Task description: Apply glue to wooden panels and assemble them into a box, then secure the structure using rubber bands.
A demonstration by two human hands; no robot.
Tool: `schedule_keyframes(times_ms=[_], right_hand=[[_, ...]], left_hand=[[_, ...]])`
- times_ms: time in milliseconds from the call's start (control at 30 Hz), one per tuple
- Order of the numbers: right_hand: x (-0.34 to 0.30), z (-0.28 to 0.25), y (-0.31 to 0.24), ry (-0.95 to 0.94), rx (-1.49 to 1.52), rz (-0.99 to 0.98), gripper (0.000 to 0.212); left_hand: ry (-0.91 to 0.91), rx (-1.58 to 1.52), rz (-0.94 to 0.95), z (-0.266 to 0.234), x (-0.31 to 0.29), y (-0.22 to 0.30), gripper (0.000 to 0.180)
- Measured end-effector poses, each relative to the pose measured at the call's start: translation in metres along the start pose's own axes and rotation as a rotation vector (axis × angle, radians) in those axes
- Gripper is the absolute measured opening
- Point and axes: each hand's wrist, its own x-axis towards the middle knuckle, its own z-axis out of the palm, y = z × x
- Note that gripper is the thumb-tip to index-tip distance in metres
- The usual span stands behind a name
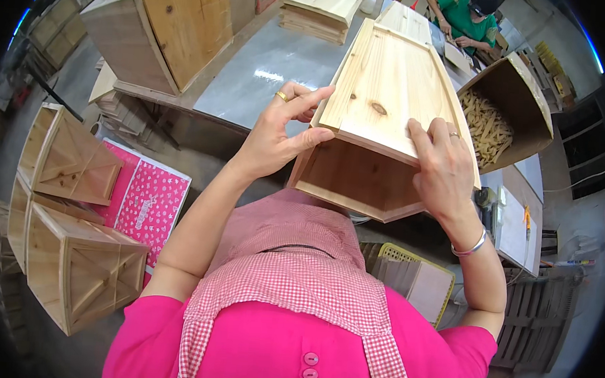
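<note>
A pale pine box (358, 182) lies on the grey table, its open end toward me. A knotty wooden panel (392, 83) covers its top, with raised strips along its sides. My left hand (274, 135) grips the near left corner, thumb at the front edge and index finger along the side. On the near right part of the panel rests my right hand (448, 163), fingers bent over the top and closed on the edge; its thumb is mostly hidden.
Right of the work, a cardboard box (522, 112) holds many small wooden pieces. Stacked panels (320, 13) lie on the table (254, 68). A large wooden cabinet (159, 35) stands back left, wooden crates (96, 273) lower left. A person (465, 22) in green works opposite.
</note>
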Motion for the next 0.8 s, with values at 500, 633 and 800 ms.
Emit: schedule_keyframes(times_ms=[500, 633, 800], right_hand=[[-0.010, 0.023, -0.003, 0.155, 0.023, 0.095, 0.011], [-0.014, 0.027, -0.004, 0.172, 0.079, 0.122, 0.018], [-0.017, 0.027, -0.006, 0.123, 0.138, 0.159, 0.026]], left_hand=[[-0.066, -0.014, 0.025, 0.004, 0.009, -0.007, 0.057], [-0.115, 0.070, 0.062, 0.002, 0.010, -0.007, 0.057], [-0.120, 0.253, 0.114, -0.001, 0.010, -0.003, 0.049]])
